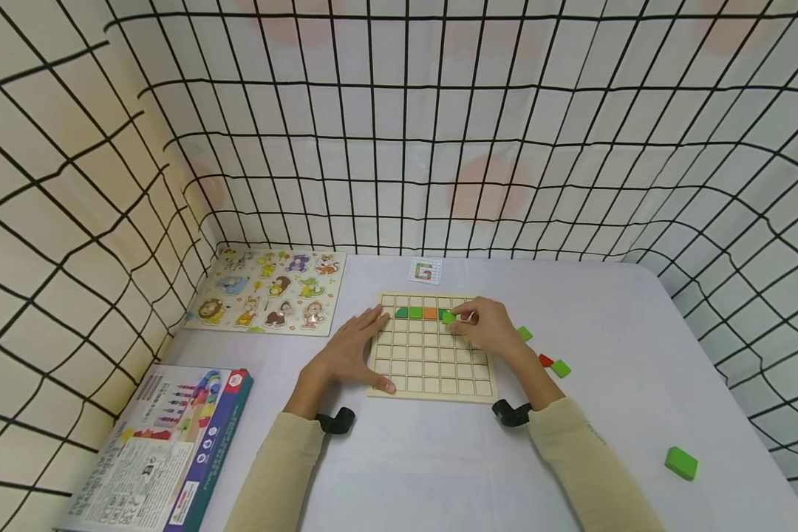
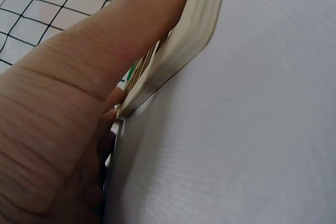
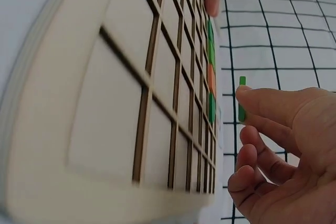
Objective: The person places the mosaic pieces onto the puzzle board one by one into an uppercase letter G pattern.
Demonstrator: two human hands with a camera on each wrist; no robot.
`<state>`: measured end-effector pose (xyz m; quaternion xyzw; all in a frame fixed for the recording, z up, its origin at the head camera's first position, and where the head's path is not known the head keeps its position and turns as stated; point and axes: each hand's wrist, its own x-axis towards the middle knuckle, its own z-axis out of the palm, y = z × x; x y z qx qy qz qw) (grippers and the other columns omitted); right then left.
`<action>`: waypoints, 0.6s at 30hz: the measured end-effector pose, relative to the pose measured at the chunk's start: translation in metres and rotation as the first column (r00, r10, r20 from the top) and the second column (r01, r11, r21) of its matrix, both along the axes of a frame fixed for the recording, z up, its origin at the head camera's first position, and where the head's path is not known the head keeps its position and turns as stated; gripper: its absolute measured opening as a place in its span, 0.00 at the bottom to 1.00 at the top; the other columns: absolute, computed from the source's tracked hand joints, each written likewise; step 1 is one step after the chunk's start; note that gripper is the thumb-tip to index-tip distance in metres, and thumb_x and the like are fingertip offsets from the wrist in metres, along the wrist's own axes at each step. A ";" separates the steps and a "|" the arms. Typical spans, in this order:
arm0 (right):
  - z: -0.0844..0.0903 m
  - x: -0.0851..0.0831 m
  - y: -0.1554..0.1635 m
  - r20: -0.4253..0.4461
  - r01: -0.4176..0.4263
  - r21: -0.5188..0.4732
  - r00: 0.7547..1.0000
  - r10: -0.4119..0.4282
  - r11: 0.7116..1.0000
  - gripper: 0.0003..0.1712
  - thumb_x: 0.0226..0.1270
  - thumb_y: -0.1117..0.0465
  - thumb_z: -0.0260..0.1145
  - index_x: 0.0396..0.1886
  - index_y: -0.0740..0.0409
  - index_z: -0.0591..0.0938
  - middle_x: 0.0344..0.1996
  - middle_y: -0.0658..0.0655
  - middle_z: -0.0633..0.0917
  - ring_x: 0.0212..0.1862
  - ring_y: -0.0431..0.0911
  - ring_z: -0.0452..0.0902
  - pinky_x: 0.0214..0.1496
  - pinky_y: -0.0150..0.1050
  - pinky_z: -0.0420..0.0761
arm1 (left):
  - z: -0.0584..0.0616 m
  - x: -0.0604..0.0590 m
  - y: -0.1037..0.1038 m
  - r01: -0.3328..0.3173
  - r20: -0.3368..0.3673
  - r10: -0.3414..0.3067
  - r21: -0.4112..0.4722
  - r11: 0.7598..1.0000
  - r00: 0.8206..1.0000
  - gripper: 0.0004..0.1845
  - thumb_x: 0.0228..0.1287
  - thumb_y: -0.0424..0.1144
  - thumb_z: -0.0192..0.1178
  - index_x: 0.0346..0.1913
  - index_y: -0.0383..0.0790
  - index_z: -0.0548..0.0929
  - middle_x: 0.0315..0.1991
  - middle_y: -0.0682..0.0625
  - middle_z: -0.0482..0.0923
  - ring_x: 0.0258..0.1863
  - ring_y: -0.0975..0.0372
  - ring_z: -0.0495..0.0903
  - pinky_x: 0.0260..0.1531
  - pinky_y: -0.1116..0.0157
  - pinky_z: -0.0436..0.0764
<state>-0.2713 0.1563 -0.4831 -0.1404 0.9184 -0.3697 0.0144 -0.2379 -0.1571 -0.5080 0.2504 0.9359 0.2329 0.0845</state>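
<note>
Our right hand (image 1: 488, 325) pinches a green tile (image 1: 448, 318) between thumb and fingers (image 3: 262, 100), holding it just above the grid board (image 1: 432, 388), at the right end of the row already laid in the second line of cells: green tiles (image 1: 408, 312) with an orange tile (image 1: 429, 313) among them. In the right wrist view the tile stands on edge, apart from the board's surface, its flat face turned toward the cells, so the open cell lies straight below and slightly left of our fingertips.

Our left hand (image 1: 349, 355) lies flat with straight fingers on the board's left edge, pressing it to the worktop (image 1: 625, 355). The right hand is the nearer one to the row. Spare tiles (image 1: 558, 367) sit on the worktop just right of the board.
</note>
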 end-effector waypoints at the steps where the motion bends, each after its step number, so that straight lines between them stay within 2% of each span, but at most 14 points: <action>1: 0.000 0.000 -0.004 0.000 -0.013 -0.006 1.000 0.013 1.000 0.17 0.66 0.57 0.75 0.52 0.59 0.90 0.38 0.56 0.84 0.36 0.46 0.74 0.37 0.37 0.75 | 0.000 0.000 0.000 -0.002 0.001 0.002 -0.001 1.000 1.000 0.75 0.35 0.71 0.80 0.84 0.45 0.50 0.86 0.49 0.39 0.85 0.54 0.40 0.84 0.50 0.43; 6: 0.001 0.000 -0.022 0.003 -0.063 -0.033 0.998 0.063 0.998 0.18 0.65 0.57 0.76 0.52 0.58 0.90 0.37 0.54 0.85 0.35 0.46 0.75 0.36 0.37 0.76 | -0.002 -0.001 0.000 -0.012 0.006 0.012 -0.002 1.000 1.000 0.76 0.34 0.72 0.80 0.84 0.47 0.49 0.86 0.51 0.38 0.85 0.55 0.39 0.84 0.51 0.42; 13: -0.003 0.001 -0.046 0.028 -0.073 -0.051 0.997 0.075 0.996 0.17 0.65 0.58 0.75 0.52 0.60 0.89 0.38 0.55 0.85 0.39 0.46 0.76 0.41 0.36 0.77 | -0.002 -0.001 0.001 -0.021 0.009 0.021 -0.013 1.000 1.000 0.76 0.34 0.74 0.78 0.84 0.49 0.48 0.86 0.53 0.38 0.85 0.56 0.39 0.84 0.52 0.42; 18: -0.006 0.002 -0.059 0.045 -0.087 -0.074 0.995 0.091 0.993 0.16 0.65 0.59 0.75 0.51 0.60 0.89 0.36 0.54 0.84 0.38 0.45 0.75 0.40 0.36 0.77 | -0.001 0.000 0.000 -0.020 0.011 0.021 -0.012 1.000 1.000 0.76 0.34 0.74 0.78 0.84 0.50 0.48 0.86 0.53 0.38 0.85 0.57 0.38 0.84 0.52 0.42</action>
